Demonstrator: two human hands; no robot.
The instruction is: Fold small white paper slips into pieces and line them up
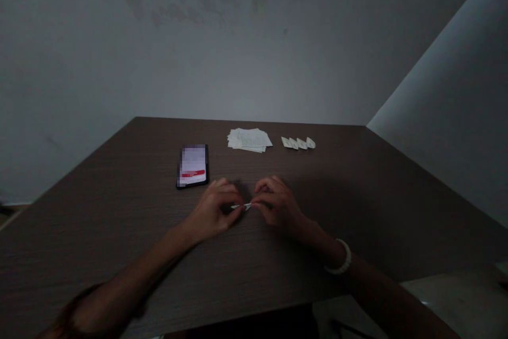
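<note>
Between my two hands is a small folded piece of white paper (247,206), seen nearly edge-on just above the table. My left hand (217,207) pinches its left end between thumb and fingers. From the other side, my right hand (280,205) grips the right end with thumb and forefinger, its other fingers curled. Fingertips cover much of the paper, so its full shape is hidden. Beyond the hands lies a loose stack of white paper sheets (249,139). To the right of that stack, several small folded papers (301,143) sit in a row.
A phone (192,166) with a lit screen lies left of the stack, close to my left hand. The dark brown table (119,180) meets a pale wall (238,64) at its back edge. Another wall surface (448,101) slopes along the right side.
</note>
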